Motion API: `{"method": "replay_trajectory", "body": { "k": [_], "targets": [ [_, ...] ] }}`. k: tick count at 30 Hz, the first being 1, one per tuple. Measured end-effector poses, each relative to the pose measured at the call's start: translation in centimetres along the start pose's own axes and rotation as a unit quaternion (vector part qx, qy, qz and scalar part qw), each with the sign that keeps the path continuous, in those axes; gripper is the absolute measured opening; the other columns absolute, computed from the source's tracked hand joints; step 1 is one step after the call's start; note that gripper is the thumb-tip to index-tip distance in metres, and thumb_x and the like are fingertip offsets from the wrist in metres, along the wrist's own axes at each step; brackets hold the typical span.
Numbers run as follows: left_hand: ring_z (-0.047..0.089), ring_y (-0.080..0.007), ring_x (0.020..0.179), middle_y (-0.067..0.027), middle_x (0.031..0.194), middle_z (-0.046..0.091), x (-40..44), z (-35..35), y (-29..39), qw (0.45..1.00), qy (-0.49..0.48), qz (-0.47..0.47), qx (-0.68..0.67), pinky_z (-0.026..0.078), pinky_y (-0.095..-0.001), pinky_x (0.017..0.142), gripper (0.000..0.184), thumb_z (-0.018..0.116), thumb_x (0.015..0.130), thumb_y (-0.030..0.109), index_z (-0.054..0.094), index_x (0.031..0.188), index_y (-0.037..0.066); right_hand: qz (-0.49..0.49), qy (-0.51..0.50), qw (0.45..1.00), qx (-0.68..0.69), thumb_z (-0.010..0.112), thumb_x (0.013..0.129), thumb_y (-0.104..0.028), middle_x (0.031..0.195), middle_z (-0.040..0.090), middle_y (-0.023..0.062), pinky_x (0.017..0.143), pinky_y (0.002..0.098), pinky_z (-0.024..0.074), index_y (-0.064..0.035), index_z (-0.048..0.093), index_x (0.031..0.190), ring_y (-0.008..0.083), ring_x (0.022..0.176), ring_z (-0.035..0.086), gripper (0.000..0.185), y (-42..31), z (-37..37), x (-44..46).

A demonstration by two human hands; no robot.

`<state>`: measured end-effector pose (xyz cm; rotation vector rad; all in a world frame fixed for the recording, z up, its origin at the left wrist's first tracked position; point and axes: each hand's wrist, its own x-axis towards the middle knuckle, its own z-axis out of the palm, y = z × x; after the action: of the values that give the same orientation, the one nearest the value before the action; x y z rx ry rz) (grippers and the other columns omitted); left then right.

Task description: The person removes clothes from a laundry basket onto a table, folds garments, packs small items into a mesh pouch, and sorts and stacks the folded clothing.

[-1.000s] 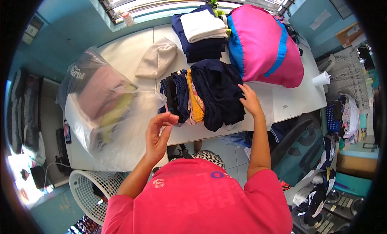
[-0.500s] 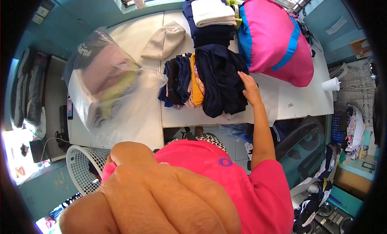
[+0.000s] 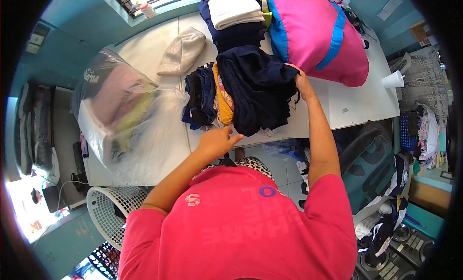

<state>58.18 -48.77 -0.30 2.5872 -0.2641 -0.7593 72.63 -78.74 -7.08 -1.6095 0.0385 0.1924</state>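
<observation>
A dark navy garment (image 3: 255, 87) lies loosely bunched on the white table. My right hand (image 3: 304, 84) is closed on its upper right edge and lifts that part a little. Just below the garment's lower left corner is my left hand (image 3: 217, 144), thumb and forefinger apart, holding nothing. Left of the navy garment stands a row of folded clothes (image 3: 205, 94), dark ones with a yellow ribbed piece (image 3: 224, 99) among them. Behind it, a white folded cloth (image 3: 235, 10) tops a stack of navy clothes (image 3: 236, 37).
A clear plastic bag of clothes (image 3: 120, 106) sits at the table's left, near a beige knit cap (image 3: 181, 52). At the back right is a big pink and blue bag (image 3: 318, 34). A white cup (image 3: 393, 79) stands by the right edge. Below left is a white laundry basket (image 3: 103, 207).
My left hand has dropped from close before the camera to the table's front edge, beside the clothes. My right hand has taken hold of the navy garment's edge and raised it slightly.
</observation>
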Motion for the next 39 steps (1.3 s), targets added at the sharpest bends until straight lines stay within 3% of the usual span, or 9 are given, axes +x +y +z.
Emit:
{"method": "replay_trajectory", "body": {
  "k": [6,11,15,17,20,24,28,30,39],
  "targets": [
    [0.059,-0.0277,0.078,-0.0108,0.079,0.060,0.7,-0.3,1.0,0.975,0.183,0.111,-0.052,0.045,-0.0377,0.069,0.031,0.058,0.078,0.033,0.056,0.093,0.006,-0.076,-0.023,0.978,-0.191,0.046,0.085,-0.009,0.104,0.058,0.0064,0.087,0.0246,0.0370,-0.0106,0.055,0.114,0.0153,0.099,0.051,0.030,1.2,1.1,-0.3],
    [0.055,-0.0275,0.085,-0.0106,0.089,0.056,3.7,-3.5,0.5,0.895,0.386,0.224,0.014,0.045,-0.0346,0.072,0.029,0.064,0.073,0.018,0.052,0.097,0.007,-0.034,-0.002,0.995,-0.095,0.051,0.080,-0.006,0.101,0.059,0.0097,0.086,0.0260,0.0385,-0.0102,0.053,0.115,0.0177,0.097,0.053,0.036,1.6,1.1,0.3],
    [0.056,-0.0269,0.081,-0.0094,0.085,0.057,3.1,-3.8,0.9,0.889,0.367,0.272,0.018,0.045,-0.0332,0.069,0.026,0.064,0.074,0.018,0.053,0.094,0.007,-0.074,0.016,0.978,-0.194,0.051,0.074,-0.002,0.101,0.059,0.0122,0.086,0.0274,0.0387,-0.0094,0.052,0.116,0.0183,0.095,0.055,0.043,0.7,-0.2,-0.6],
    [0.056,-0.0262,0.077,-0.0084,0.080,0.057,2.2,-2.9,1.4,0.974,0.181,0.128,-0.047,0.046,-0.0331,0.065,0.023,0.063,0.075,0.019,0.053,0.091,0.006,-0.041,0.005,0.973,-0.229,0.049,0.072,0.000,0.104,0.058,0.0123,0.086,0.0314,0.0402,-0.0106,0.052,0.116,0.0226,0.097,0.055,0.045,0.0,0.3,-2.8],
    [0.057,-0.0260,0.077,-0.0085,0.081,0.058,1.7,0.6,0.2,0.961,0.219,0.168,-0.012,0.046,-0.0337,0.062,0.024,0.062,0.076,0.023,0.054,0.090,0.005,-0.215,0.124,0.828,-0.502,0.047,0.072,0.000,0.104,0.054,0.0130,0.080,0.0390,0.0421,-0.0107,0.052,0.112,0.0314,0.099,0.050,0.043,-0.9,1.7,-6.6],
    [0.057,-0.0287,0.080,-0.0114,0.086,0.057,0.2,2.0,0.5,0.947,0.271,0.171,-0.005,0.046,-0.0357,0.065,0.034,0.064,0.074,0.031,0.053,0.094,0.005,-0.040,0.119,0.931,-0.344,0.054,0.079,-0.015,0.107,0.054,0.0121,0.083,0.0371,0.0409,-0.0057,0.052,0.108,0.0296,0.102,0.050,0.030,-0.5,5.1,-11.3],
    [0.058,-0.0302,0.084,-0.0139,0.093,0.057,-0.1,2.1,0.8,0.966,0.230,0.115,0.011,0.046,-0.0364,0.069,0.049,0.065,0.072,0.039,0.049,0.102,0.004,-0.091,0.036,0.941,-0.324,0.060,0.078,-0.033,0.109,0.053,0.0154,0.088,0.0381,0.0379,-0.0023,0.051,0.109,0.0326,0.104,0.048,0.045,2.9,7.4,-11.0],
    [0.058,-0.0304,0.086,-0.0145,0.096,0.057,0.2,2.5,1.0,0.977,0.192,0.088,0.007,0.046,-0.0366,0.069,0.053,0.065,0.071,0.042,0.048,0.104,0.004,-0.073,0.139,0.957,-0.244,0.064,0.072,-0.047,0.110,0.052,0.0210,0.091,0.0398,0.0350,0.0000,0.051,0.110,0.0353,0.106,0.046,0.062,4.8,8.1,-10.1],
    [0.060,-0.0342,0.079,-0.0193,0.091,0.059,1.6,3.8,1.4,0.982,0.159,0.014,-0.100,0.048,-0.0411,0.065,0.060,0.066,0.071,0.031,0.034,0.115,0.006,0.041,0.008,0.951,-0.307,0.072,0.064,-0.044,0.105,0.054,0.0229,0.083,0.0356,0.0412,0.0020,0.053,0.102,0.0344,0.097,0.052,0.063,-0.6,7.8,-9.9]
  ]
}}
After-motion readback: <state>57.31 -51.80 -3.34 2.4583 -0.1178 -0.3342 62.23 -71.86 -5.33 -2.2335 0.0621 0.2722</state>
